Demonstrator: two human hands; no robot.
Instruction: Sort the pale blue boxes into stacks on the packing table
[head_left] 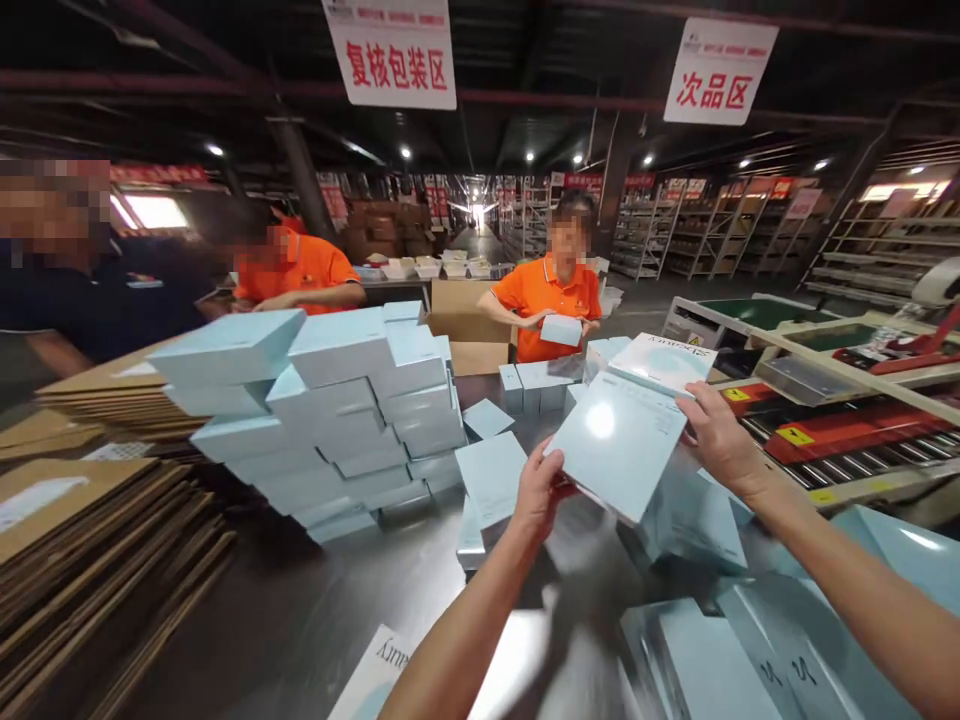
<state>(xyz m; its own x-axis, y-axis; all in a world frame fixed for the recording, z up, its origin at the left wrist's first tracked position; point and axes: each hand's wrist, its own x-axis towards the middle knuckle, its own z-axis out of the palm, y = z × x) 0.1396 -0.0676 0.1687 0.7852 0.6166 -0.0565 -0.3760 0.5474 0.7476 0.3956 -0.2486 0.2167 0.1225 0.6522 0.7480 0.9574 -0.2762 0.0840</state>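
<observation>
A light blue box is held tilted above the metal table. My left hand grips its near left corner, thumb on top. My right hand is closed at its far right corner, beside a white-and-blue panel with upside-down lettering. Whether that panel belongs to the same box or to another one, I cannot tell. Below and left of my left hand sits a blue box on another one. More blue boxes lie under my right hand.
Left stands a tall stack of blue boxes, beside flattened cartons. Across the table, a person in orange holds a small blue box. Two other people are at the left. A roller conveyor runs along the right.
</observation>
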